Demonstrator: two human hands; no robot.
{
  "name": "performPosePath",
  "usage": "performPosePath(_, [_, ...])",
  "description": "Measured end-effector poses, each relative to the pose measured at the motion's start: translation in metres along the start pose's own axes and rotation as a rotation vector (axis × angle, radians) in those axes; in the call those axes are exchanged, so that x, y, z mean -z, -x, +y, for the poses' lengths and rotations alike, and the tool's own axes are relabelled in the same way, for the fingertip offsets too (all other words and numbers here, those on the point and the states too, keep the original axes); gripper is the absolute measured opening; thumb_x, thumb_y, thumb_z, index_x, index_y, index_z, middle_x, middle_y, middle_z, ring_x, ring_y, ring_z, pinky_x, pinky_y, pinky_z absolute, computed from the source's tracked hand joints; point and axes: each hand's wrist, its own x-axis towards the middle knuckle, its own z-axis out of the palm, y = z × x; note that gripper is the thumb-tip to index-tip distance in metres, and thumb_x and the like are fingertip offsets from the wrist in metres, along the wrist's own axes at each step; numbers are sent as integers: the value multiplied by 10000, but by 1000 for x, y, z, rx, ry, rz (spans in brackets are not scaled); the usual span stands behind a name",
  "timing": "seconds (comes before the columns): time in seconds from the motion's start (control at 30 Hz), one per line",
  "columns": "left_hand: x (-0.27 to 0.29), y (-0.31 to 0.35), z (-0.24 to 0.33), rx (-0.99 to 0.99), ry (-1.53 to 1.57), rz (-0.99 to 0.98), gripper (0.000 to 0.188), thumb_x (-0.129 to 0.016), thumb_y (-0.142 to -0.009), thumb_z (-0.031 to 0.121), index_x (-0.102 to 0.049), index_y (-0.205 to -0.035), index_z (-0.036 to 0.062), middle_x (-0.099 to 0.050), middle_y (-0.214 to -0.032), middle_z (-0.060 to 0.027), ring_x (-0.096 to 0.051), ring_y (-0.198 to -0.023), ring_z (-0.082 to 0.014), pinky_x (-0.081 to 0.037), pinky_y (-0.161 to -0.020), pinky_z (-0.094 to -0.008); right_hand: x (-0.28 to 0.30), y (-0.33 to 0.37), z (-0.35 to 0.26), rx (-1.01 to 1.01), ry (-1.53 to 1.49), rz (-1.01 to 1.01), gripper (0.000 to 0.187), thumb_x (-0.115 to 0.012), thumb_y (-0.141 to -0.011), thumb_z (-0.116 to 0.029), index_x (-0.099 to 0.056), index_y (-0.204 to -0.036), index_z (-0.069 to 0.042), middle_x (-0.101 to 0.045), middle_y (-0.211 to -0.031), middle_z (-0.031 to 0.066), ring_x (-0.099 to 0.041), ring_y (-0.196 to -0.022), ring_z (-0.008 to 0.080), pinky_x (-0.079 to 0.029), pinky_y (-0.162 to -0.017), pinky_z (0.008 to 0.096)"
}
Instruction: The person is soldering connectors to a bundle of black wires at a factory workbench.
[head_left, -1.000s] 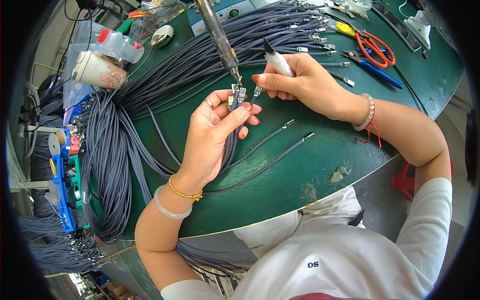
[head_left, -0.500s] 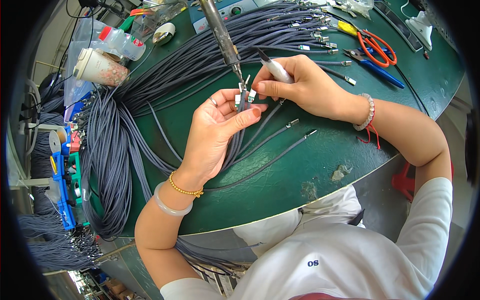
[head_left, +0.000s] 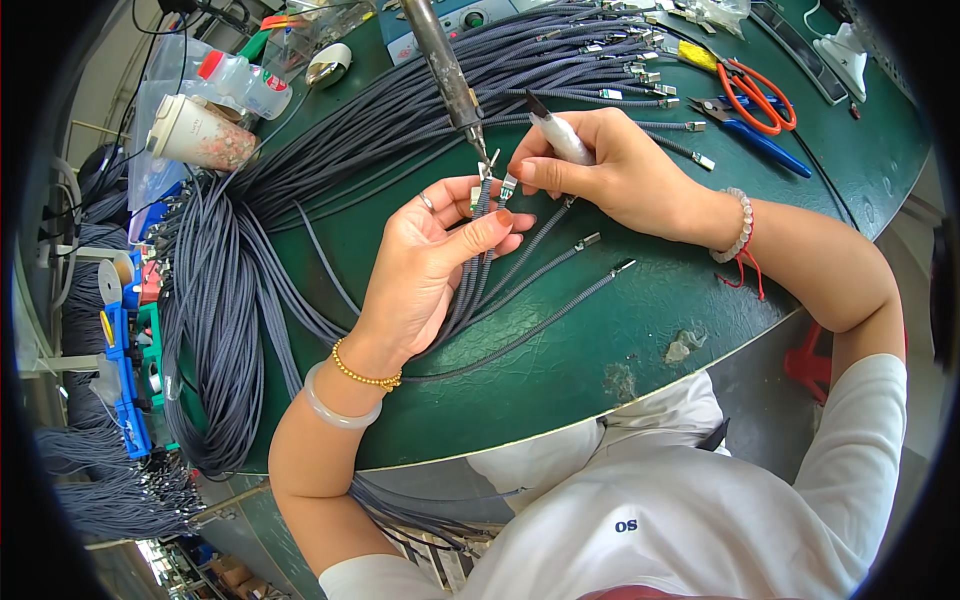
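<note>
My left hand (head_left: 445,240) is closed round several grey braided cables (head_left: 468,300), whose metal-ended connectors stand up past the fingers. Between the thumb and forefinger of my right hand (head_left: 610,170) is the tip of one cable's small connector (head_left: 508,187). That same hand also grips a tool with a white wrapped handle (head_left: 566,140) and a dark pointed blade, which points up and away. A soldering iron (head_left: 447,75) slants down from the top, its tip just above the connectors at my left fingers. Whether the tip touches one of them I cannot tell.
Bundled grey cables (head_left: 330,150) spread across the green table (head_left: 540,370). Orange-handled scissors (head_left: 755,98) and blue-handled cutters (head_left: 755,140) lie at the right, near a phone (head_left: 797,50). A cup (head_left: 205,135) and a bottle (head_left: 245,85) stand at the left, above blue bins (head_left: 122,370).
My right hand has shifted slightly right, and the tool's blade now points more upright. My left thumb has moved slightly up and left along the cables.
</note>
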Motion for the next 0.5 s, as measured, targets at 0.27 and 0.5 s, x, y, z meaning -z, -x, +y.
performPosePath(0.27, [1, 0, 2, 8, 24, 5, 280, -576, -803, 31, -470, -1044, -64, -563, -940, -126, -588, -879, -191, -492, -778, -264, 1, 0, 0, -16, -25, -5, 187, -585, -821, -183, -597, -844, 2, -576, -717, 13, -514, -657, 60, -408, -580, 200])
performPosePath(0.5, [-8, -1, -1, 46, -56, -43, 341, -605, -792, 85, -466, -1080, -32, -564, -874, -64, -582, -832, -166, -469, -708, -235, 5, 2, -1, -16, -47, 32, 212, -584, -825, -225, -592, -825, -13, -550, -667, -10, -472, -598, 40, -376, -522, 189])
